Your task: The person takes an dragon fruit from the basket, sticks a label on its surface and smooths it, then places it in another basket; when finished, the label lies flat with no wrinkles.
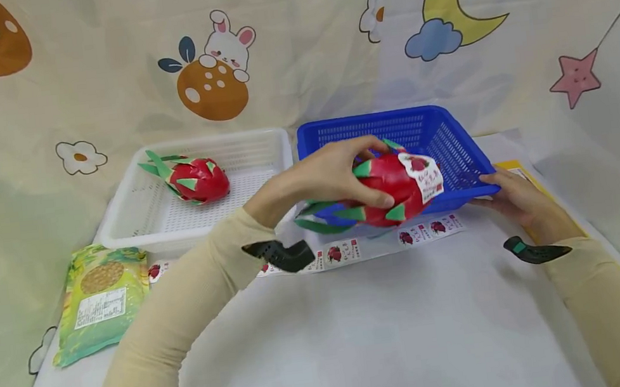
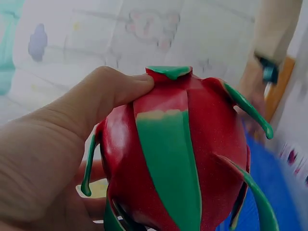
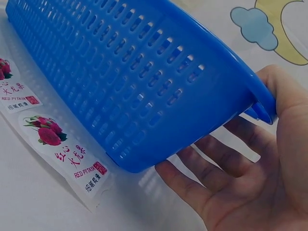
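My left hand grips a red dragon fruit with green scales, held over the front of the blue basket. A white printed label sits on the fruit's right end. Seen from the left wrist, the thumb presses the fruit's upper side while the fingers go behind it. At the basket's front right corner, my right hand holds the rim. In the right wrist view its thumb lies at the rim and its fingers reach under the basket.
To the left stands a white basket with another dragon fruit inside. A strip of pitaya labels lies along the baskets' front. A green-yellow bag rests at the left; something yellow-edged lies beside the right hand. A patterned cloth hangs behind.
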Demonstrator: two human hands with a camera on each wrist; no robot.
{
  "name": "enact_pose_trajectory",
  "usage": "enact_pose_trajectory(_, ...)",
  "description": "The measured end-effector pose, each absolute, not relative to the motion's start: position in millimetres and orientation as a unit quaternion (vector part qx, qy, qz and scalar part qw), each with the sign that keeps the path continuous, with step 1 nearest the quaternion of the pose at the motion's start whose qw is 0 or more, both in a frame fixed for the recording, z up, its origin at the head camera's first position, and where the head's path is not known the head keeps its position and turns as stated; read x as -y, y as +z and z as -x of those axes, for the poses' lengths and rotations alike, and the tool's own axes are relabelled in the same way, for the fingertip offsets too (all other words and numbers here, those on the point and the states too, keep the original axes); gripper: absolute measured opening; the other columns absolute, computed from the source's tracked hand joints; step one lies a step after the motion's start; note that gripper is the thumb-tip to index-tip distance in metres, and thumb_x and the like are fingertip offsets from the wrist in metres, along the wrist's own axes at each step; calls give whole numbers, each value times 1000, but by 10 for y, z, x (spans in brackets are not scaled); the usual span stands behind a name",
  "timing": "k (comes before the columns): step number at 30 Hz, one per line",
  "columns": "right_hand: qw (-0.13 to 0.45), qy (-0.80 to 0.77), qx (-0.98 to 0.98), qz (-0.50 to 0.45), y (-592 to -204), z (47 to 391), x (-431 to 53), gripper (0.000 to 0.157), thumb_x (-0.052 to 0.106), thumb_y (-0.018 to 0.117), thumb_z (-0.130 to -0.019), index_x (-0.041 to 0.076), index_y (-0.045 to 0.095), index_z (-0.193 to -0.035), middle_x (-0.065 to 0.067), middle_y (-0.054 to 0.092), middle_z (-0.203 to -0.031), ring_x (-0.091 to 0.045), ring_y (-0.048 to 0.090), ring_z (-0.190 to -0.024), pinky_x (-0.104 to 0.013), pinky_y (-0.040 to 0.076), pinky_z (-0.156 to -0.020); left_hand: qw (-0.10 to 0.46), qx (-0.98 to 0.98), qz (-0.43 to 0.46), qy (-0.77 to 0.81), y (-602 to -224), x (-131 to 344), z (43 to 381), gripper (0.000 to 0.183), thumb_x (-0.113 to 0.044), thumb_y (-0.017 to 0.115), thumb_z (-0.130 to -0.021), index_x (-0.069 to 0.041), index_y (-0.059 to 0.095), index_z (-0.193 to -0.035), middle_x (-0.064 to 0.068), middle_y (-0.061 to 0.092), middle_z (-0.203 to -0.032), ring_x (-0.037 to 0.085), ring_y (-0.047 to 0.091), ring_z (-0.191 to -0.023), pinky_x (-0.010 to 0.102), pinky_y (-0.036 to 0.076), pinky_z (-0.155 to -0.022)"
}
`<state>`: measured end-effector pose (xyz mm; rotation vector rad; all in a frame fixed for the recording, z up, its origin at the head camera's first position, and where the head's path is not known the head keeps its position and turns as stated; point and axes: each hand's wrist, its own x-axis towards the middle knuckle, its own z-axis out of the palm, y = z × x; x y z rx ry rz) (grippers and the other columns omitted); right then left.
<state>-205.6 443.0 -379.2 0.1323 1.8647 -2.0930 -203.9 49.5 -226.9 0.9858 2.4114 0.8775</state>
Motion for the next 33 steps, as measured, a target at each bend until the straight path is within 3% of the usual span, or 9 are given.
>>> enact_pose_trajectory(4, 161, -723, -669, -62, -3789, 2040, -4414, 72, 26, 50, -101, 17, 6, -157, -1, 36, -144, -2, 61, -100, -28, 55, -88, 205, -870, -326, 309, -2212, -748, 2568, 77, -47, 79, -74, -24, 44, -138, 3, 51, -130, 16, 52, -113, 27, 54, -83)
enact_pose_trajectory(11, 154, -702, -691, -83, -3792, 2037, -4395, 71, 28, 50, -101, 19, 7, -157, -10, 17, -159, -6, 54, -110, -40, 34, -105, 238, -870, -291, 321, -2423, -1032, 3296, 81, -44, 80, -75, -20, 39, -141, 3, 44, -142, 17, 44, -126, 33, 48, -98)
enact_pose_trajectory(13, 152, -695, -697, -90, -3791, 2038, -4387, 72, 28, 50, -100, 20, 7, -157, -11, 15, -159, -7, 53, -110, -40, 37, -106, 245, -871, -282, 319, -2506, -1071, 3416, 81, -45, 79, -75, -21, 39, -142, 2, 43, -142, 18, 41, -128, 35, 46, -101)
enact_pose_trajectory(14, 153, -693, -698, -92, -3789, 2040, -4382, 72, 28, 50, -101, 20, 7, -157, -12, 13, -159, -8, 52, -112, -40, 35, -106, 247, -874, -275, 316, -2549, -1088, 3469, 82, -46, 79, -75, -21, 39, -143, 1, 41, -144, 18, 39, -129, 36, 44, -103)
enact_pose_trajectory(18, 148, -700, -695, -76, -3791, 2059, -4376, 70, 27, 47, -102, 17, 6, -157, -14, 16, -156, -8, 54, -110, -27, 52, -94, 254, -881, -252, 310, -2745, -1144, 3653, 85, -47, 78, -76, -23, 38, -146, 1, 39, -146, 20, 39, -130, 39, 44, -105)
enact_pose_trajectory(21, 145, -703, -692, -73, -3800, 2075, -4344, 69, 27, 47, -102, 17, 7, -157, -14, 18, -156, -11, 51, -115, -23, 53, -90, 262, -884, -234, 308, -2880, -1147, 3742, 84, -46, 78, -76, -22, 37, -146, 3, 41, -145, 22, 41, -129, 39, 46, -103)
enact_pose_trajectory(27, 137, -686, -706, -109, -3795, 2082, -4313, 70, 30, 50, -100, 22, 9, -157, -14, 13, -161, -26, 35, -133, -41, 33, -109, 290, -888, -196, 298, -3104, -1158, 3845, 82, -46, 77, -77, -24, 37, -145, 6, 45, -141, 23, 46, -125, 39, 51, -97)
enact_pose_trajectory(33, 136, -680, -711, -116, -3795, 2066, -4349, 70, 30, 49, -101, 23, 8, -157, -14, 9, -163, -34, 26, -139, -46, 28, -111, 298, -884, -189, 306, -3255, -1210, 3905, 83, -47, 76, -77, -23, 37, -146, 8, 41, -145, 27, 46, -128, 42, 49, -100)
